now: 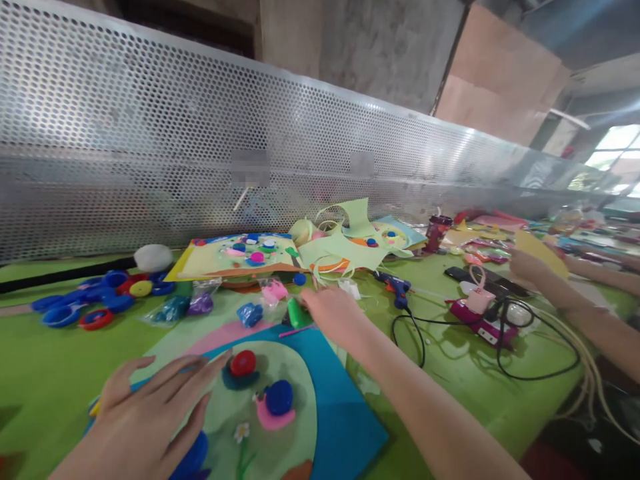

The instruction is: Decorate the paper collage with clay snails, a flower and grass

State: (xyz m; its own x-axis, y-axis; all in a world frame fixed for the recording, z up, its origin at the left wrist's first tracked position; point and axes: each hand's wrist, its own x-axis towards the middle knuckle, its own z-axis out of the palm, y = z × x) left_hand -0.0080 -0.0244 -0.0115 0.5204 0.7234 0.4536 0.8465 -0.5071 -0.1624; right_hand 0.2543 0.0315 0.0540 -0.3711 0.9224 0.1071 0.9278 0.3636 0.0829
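My left hand point(150, 407) lies palm down with its fingers apart over the left side of a blue card point(345, 420). Its fingertips reach a clay snail with a red shell point(243, 363). Beside that, on the pale green oval, is a pink clay snail with a blue shell point(279, 398). Lower down there is a white clay flower point(241, 432) on a green stem. Past the card's far edge, my right hand point(333, 313) reaches down next to a green lump of clay point(297, 312); its fingertips are blurred and partly hidden, so their grip is unclear.
Blue and red scissors point(107, 293) lie at left, near bagged clay point(173, 310). Behind stand a decorated yellow card point(230, 260) and cut paper point(340, 250). A blue glue gun point(397, 288) and its cord lie right, by a purple power strip point(483, 327). Another person's hand point(530, 267) holds yellow paper.
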